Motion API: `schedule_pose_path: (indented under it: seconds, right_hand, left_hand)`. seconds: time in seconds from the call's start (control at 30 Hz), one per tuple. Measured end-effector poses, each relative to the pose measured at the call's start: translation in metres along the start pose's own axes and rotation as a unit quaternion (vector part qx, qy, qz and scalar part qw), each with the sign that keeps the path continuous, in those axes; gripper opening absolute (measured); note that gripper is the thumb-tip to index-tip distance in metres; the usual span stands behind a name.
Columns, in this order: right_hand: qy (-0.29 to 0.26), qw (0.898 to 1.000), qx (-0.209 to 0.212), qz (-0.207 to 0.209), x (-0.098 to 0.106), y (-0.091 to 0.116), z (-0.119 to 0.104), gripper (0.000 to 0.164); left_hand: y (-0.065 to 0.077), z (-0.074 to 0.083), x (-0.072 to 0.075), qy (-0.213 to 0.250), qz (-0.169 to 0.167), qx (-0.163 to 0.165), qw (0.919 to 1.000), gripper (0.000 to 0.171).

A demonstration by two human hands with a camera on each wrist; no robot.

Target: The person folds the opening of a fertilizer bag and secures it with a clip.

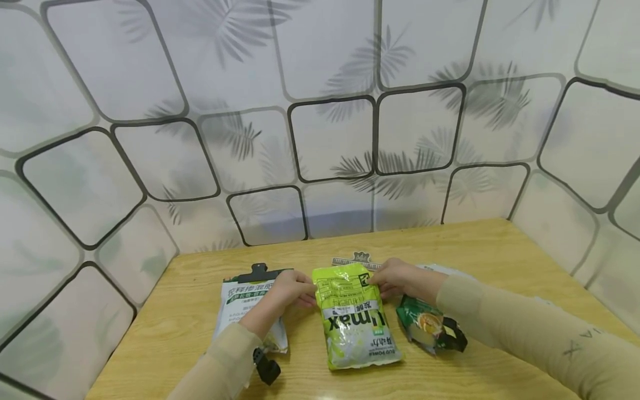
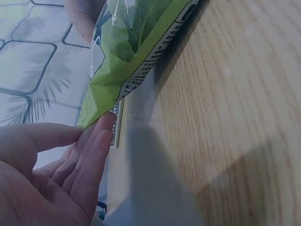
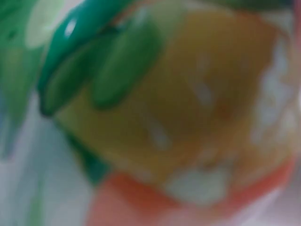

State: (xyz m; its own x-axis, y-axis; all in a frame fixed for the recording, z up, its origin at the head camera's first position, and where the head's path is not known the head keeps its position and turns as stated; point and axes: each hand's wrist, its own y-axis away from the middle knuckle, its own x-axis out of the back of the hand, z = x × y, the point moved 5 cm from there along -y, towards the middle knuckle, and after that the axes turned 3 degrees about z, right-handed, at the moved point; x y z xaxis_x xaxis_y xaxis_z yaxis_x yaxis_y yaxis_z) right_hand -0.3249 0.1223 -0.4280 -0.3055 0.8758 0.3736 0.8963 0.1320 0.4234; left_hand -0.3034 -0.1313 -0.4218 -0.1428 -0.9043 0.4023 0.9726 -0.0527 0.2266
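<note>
A lime-green and white plastic bag (image 1: 350, 325) of what looks like fertilizer lies in the middle of the wooden table, its print upside down. My left hand (image 1: 290, 290) pinches its far left corner between thumb and fingers, as the left wrist view shows on the bag's green end (image 2: 106, 89). At the far right corner, my right hand (image 1: 397, 276) holds the bag's edge with curled fingers. Just beyond the bag lies a silver metal clip (image 1: 361, 258), partly hidden. The right wrist view holds only a blurred close-up of a green packet (image 3: 188, 94) with an orange picture.
Left of the bag, a white printed bag (image 1: 240, 305) has a black clip (image 1: 259, 272) at its top. A dark green packet (image 1: 417, 319) with a black clip (image 1: 456, 336) lies under my right forearm. Patterned cloth walls (image 1: 330, 139) enclose the table (image 1: 165, 333).
</note>
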Motion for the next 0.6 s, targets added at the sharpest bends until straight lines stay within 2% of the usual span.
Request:
schedule_pose_path:
  seconds: [0.23, 0.5, 0.6]
  right_hand:
    - [-0.007, 1.0, 0.007, 0.003, 0.003, 0.005, -0.003, 0.027]
    - [-0.021, 1.0, 0.019, 0.002, 0.005, 0.003, -0.008, 0.025]
    - [-0.026, 0.999, 0.023, 0.004, 0.005, 0.003, -0.011, 0.027]
  left_hand:
    - [0.0, 0.003, 0.001, 0.002, -0.006, -0.002, 1.0, 0.017]
    - [-0.001, 0.008, 0.006, 0.001, -0.009, -0.028, 0.9996, 0.02]
    - [-0.001, 0.009, 0.009, 0.004, -0.007, -0.027, 0.9996, 0.019]
